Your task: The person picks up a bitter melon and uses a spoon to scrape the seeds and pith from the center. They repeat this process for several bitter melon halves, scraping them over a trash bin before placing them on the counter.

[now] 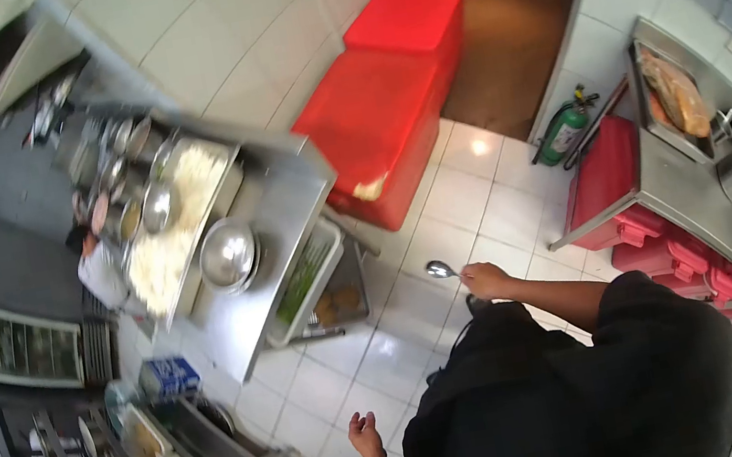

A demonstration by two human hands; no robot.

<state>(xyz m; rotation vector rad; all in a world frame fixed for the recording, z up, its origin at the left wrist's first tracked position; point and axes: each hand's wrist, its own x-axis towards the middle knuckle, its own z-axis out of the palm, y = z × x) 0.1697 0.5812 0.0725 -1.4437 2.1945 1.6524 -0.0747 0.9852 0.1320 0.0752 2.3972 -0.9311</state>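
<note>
Head view is showing the right hand (489,280) with its fingers closing around the handle of a metal spoon (440,269), which is hanging above the white tiled floor (391,321). The left hand (366,436) is holding its fingers apart, loosely bent. Steel bowls (228,253) are resting on the steel table (272,215). Red chests (374,101) are standing along the tiled wall (229,48), and a green fire extinguisher (566,132) is standing near the doorway (498,61).

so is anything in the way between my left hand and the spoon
Nothing visible stands between your left hand and the spoon: only tiled floor shows below that gap. Your right hand holds the spoon's handle, with the bowl end pointing out toward the left side.
</note>
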